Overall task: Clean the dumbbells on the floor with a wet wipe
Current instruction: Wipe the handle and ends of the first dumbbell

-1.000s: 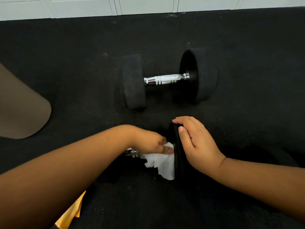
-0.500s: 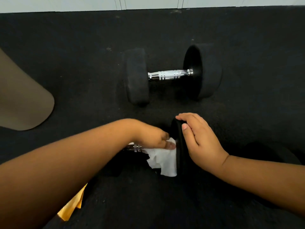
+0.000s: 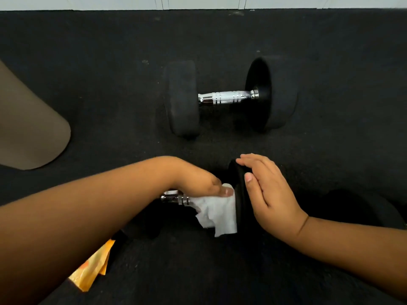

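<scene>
Two black dumbbells with chrome handles lie on the dark floor. The far dumbbell [image 3: 229, 97] rests untouched in the middle of the view. The near dumbbell [image 3: 239, 194] is mostly hidden by my arms; a short piece of its chrome handle shows by my left wrist. My left hand [image 3: 204, 183] is closed over a white wet wipe [image 3: 217, 211], pressing it against the handle beside the right weight. My right hand [image 3: 268, 192] lies flat, fingers together, on top of that right weight, steadying it.
A tan rounded mat [image 3: 28, 128] lies at the left edge. An orange-yellow packet [image 3: 92, 267] sticks out from under my left forearm. A white wall base [image 3: 198, 2] runs along the far edge of the floor.
My left hand has slid the wipe slightly along the near dumbbell's handle, toward the right weight. The right hand's fingers have shifted a little on top of the weight.
</scene>
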Demonstrator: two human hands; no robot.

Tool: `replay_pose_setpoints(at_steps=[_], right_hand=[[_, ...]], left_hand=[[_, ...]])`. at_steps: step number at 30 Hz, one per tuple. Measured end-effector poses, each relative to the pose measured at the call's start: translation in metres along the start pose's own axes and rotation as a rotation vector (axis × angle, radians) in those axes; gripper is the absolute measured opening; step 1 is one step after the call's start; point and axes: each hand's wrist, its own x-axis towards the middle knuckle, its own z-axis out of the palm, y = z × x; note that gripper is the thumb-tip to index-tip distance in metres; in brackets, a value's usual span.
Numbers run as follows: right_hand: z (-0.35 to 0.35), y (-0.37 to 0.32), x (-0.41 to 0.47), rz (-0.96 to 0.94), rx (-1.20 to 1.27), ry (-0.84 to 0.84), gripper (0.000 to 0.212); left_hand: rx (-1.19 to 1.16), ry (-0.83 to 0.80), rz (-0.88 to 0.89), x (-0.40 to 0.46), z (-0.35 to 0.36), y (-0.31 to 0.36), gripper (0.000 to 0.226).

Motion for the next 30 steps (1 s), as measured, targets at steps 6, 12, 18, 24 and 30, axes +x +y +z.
replay_pose_setpoints(at_steps=[6, 12, 18, 24, 30], right_hand=[[-0.001, 0.000, -0.003, -0.020, -0.028, -0.009, 0.044], [0.000, 0.001, -0.003, -0.013, -0.023, -0.001, 0.044], [0.000, 0.000, 0.000, -0.016, -0.018, -0.011, 0.044], [0.000, 0.001, 0.000, -0.014, -0.030, 0.004, 0.044], [0.001, 0.003, 0.001, -0.033, -0.027, 0.009, 0.042]], left_hand=[[0.093, 0.153, 0.122, 0.007, 0.015, 0.005, 0.027], [0.074, 0.230, 0.188, 0.006, 0.023, -0.004, 0.032], [-0.185, 0.020, 0.058, 0.002, 0.003, -0.011, 0.043], [-0.189, 0.154, 0.157, 0.005, 0.016, -0.006, 0.036], [-0.097, 0.103, 0.127, -0.006, 0.007, -0.011, 0.033]])
